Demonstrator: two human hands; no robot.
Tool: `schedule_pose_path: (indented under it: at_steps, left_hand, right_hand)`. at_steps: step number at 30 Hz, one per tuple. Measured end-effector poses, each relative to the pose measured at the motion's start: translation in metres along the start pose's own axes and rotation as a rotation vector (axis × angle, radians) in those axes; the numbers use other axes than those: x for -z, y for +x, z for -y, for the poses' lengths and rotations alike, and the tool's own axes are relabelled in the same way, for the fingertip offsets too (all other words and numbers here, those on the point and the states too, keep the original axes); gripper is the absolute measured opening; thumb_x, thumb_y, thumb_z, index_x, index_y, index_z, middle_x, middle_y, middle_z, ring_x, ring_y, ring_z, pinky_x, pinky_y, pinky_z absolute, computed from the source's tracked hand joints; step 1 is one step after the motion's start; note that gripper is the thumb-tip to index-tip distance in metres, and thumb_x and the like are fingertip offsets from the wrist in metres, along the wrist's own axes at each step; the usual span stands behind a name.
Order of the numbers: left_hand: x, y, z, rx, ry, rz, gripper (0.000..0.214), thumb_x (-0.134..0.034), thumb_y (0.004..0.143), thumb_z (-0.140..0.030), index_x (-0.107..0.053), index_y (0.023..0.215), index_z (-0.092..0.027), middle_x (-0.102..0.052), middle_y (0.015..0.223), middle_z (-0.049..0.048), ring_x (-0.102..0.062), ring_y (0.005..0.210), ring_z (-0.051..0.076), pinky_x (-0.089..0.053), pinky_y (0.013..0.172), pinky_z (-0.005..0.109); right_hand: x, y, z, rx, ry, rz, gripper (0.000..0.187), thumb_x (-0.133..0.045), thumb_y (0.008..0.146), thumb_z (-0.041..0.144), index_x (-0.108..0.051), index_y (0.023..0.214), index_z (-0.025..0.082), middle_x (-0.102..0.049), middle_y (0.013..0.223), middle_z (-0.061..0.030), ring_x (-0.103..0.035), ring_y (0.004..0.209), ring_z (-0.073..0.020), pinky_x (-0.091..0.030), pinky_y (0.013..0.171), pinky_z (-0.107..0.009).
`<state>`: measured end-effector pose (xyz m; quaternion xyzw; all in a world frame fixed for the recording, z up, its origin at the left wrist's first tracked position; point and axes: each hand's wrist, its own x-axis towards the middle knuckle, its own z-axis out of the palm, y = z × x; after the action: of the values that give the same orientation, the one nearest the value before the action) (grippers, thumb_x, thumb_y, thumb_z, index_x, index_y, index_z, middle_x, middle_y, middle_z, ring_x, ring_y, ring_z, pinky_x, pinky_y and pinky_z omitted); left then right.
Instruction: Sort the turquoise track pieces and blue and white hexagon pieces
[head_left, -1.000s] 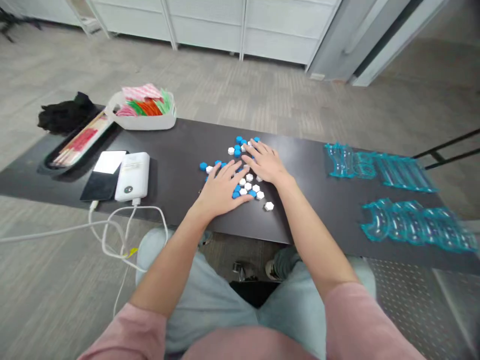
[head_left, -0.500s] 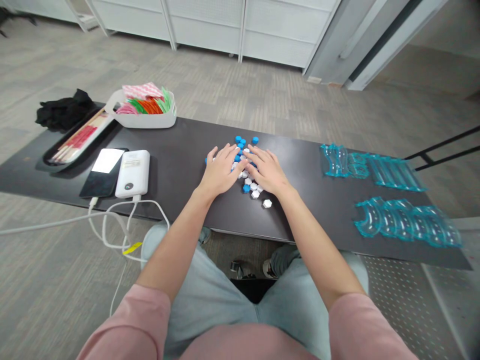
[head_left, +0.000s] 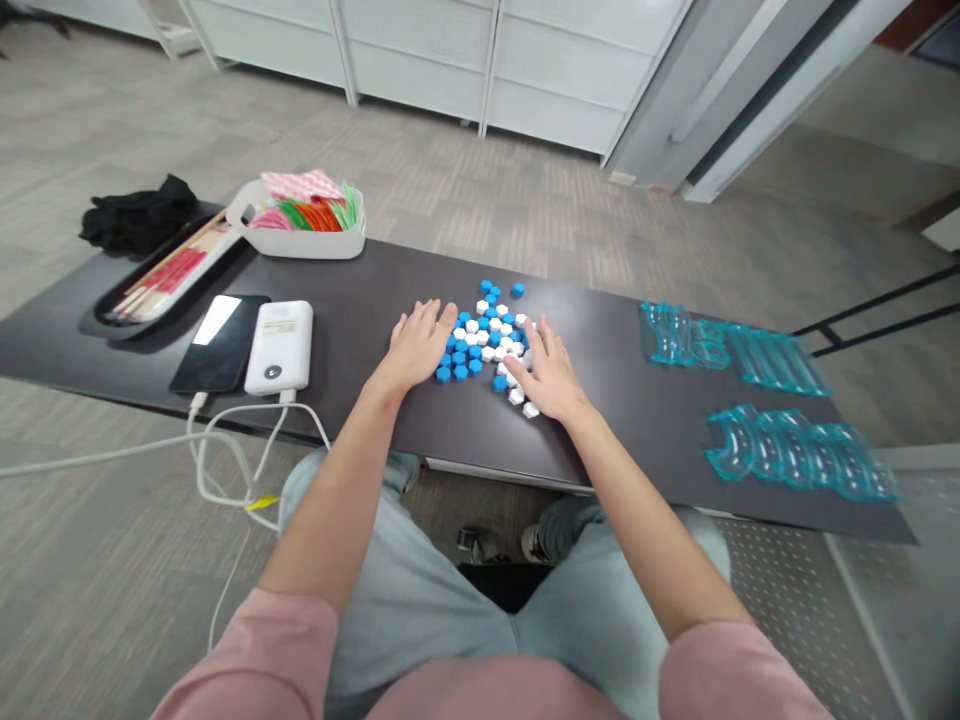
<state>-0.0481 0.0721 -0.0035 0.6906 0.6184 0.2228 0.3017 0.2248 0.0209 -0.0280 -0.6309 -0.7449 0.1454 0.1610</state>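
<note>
Several small blue hexagonal pieces [head_left: 460,372] and white hexagonal pieces [head_left: 516,396] lie in a loose cluster on the dark table [head_left: 352,330]. At the cluster's left edge is my left hand [head_left: 417,345], its fingers stretched out and nothing held. My right hand [head_left: 549,372] lies along the right edge with fingers spread, its thumb over some white pieces. Both palms face down or inward, and part of the cluster is hidden under the right fingers. A lone blue piece [head_left: 518,290] sits at the far side.
To the right are clear teal plastic parts [head_left: 802,455] in rows. On the left stand a white power bank [head_left: 279,345] with cables, a dark phone [head_left: 217,345], a black tray [head_left: 135,325] of sticks, a white basket [head_left: 315,243] of colourful items and black cloth [head_left: 139,220].
My hands have moved apart, the left one leftward and the right one slightly rightward. More of the blue and white pieces now show between them. The view has shifted slightly.
</note>
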Motion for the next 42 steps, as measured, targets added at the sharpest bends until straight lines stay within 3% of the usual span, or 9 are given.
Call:
schedule_pose_path:
  at_steps: [5, 9, 11, 13, 16, 20, 24, 33, 42]
  left_hand:
    - [0.006, -0.016, 0.009, -0.117, 0.075, -0.031, 0.106, -0.032, 0.108, -0.089, -0.037, 0.182, -0.014, -0.029, 0.191, 0.0229, -0.019, 0.181, 0.04, -0.023, 0.144, 0.06]
    - [0.001, -0.045, 0.003, -0.261, 0.276, -0.024, 0.142, -0.069, 0.081, -0.102, -0.029, 0.185, -0.015, -0.015, 0.194, 0.0245, -0.003, 0.182, 0.049, -0.008, 0.144, 0.07]
    - [-0.008, -0.06, -0.007, -0.302, 0.348, -0.035, 0.154, -0.078, 0.072, -0.102, -0.025, 0.186, -0.013, -0.01, 0.195, 0.0256, 0.0, 0.181, 0.05, -0.004, 0.144, 0.072]
    - [-0.019, -0.072, -0.018, -0.316, 0.388, -0.042, 0.154, -0.081, 0.073, -0.099, -0.025, 0.186, -0.011, -0.009, 0.194, 0.027, -0.001, 0.181, 0.05, -0.003, 0.145, 0.071]
    - [-0.035, -0.081, -0.034, -0.336, 0.408, -0.063, 0.134, -0.078, 0.085, -0.09, -0.033, 0.184, -0.013, -0.015, 0.194, 0.0242, -0.005, 0.181, 0.05, -0.005, 0.145, 0.072]
    - [-0.044, -0.077, -0.047, -0.357, 0.392, -0.09, 0.103, -0.073, 0.097, -0.076, -0.046, 0.18, -0.022, -0.029, 0.192, 0.0172, -0.011, 0.181, 0.049, -0.008, 0.145, 0.075]
    - [-0.039, -0.064, -0.047, -0.333, 0.39, -0.106, 0.089, -0.072, 0.102, -0.068, -0.051, 0.177, -0.026, -0.032, 0.191, 0.0143, -0.014, 0.181, 0.046, -0.013, 0.144, 0.074]
    - [-0.008, -0.042, -0.014, -0.231, 0.404, -0.12, 0.092, -0.075, 0.1, -0.068, -0.051, 0.175, -0.021, -0.033, 0.191, 0.0184, -0.02, 0.18, 0.045, -0.025, 0.142, 0.065]
    - [0.019, -0.023, 0.021, -0.181, 0.35, -0.112, 0.098, -0.082, 0.093, -0.073, -0.053, 0.174, -0.025, -0.039, 0.188, 0.0184, -0.024, 0.178, 0.047, -0.028, 0.14, 0.062]
  right_hand:
    - [-0.009, 0.022, 0.02, -0.027, 0.031, -0.001, 0.102, -0.026, 0.11, 0.09, -0.035, 0.185, 0.022, -0.019, 0.195, -0.0165, -0.02, 0.181, -0.0405, -0.018, 0.146, -0.069]
    - [-0.018, 0.033, 0.038, -0.051, 0.048, -0.02, 0.1, -0.022, 0.111, 0.088, -0.038, 0.184, 0.021, -0.023, 0.194, -0.0174, -0.023, 0.18, -0.0397, -0.015, 0.146, -0.07]
    - [-0.02, 0.037, 0.043, -0.045, 0.06, -0.021, 0.097, -0.02, 0.112, 0.086, -0.039, 0.184, 0.023, -0.025, 0.194, -0.0166, -0.025, 0.18, -0.0382, -0.015, 0.146, -0.07]
    - [-0.018, 0.042, 0.041, -0.034, 0.084, -0.025, 0.093, -0.017, 0.114, 0.082, -0.039, 0.184, 0.025, -0.026, 0.194, -0.0151, -0.026, 0.18, -0.036, -0.019, 0.145, -0.069]
    - [-0.006, 0.061, 0.023, -0.015, 0.091, -0.099, 0.087, -0.015, 0.116, 0.078, -0.038, 0.184, 0.028, -0.029, 0.193, -0.013, -0.027, 0.179, -0.0342, -0.025, 0.144, -0.068]
    - [0.01, 0.105, -0.011, 0.031, 0.071, -0.186, 0.083, -0.021, 0.116, 0.078, -0.045, 0.18, 0.032, -0.034, 0.192, -0.011, -0.031, 0.178, -0.0357, -0.027, 0.142, -0.07]
    - [0.007, 0.136, -0.022, 0.067, 0.11, -0.101, 0.089, -0.024, 0.113, 0.085, -0.05, 0.178, 0.031, -0.038, 0.19, -0.0097, -0.031, 0.178, -0.0341, -0.025, 0.145, -0.065]
    - [-0.02, 0.127, 0.02, 0.022, 0.104, -0.03, 0.099, -0.015, 0.113, 0.084, -0.047, 0.18, 0.02, -0.039, 0.189, -0.0137, -0.029, 0.179, -0.0343, -0.02, 0.147, -0.063]
    - [-0.032, 0.142, 0.057, 0.037, 0.185, 0.002, 0.103, -0.004, 0.112, 0.086, -0.052, 0.178, 0.023, -0.041, 0.189, -0.0102, -0.029, 0.179, -0.0303, -0.018, 0.149, -0.057]
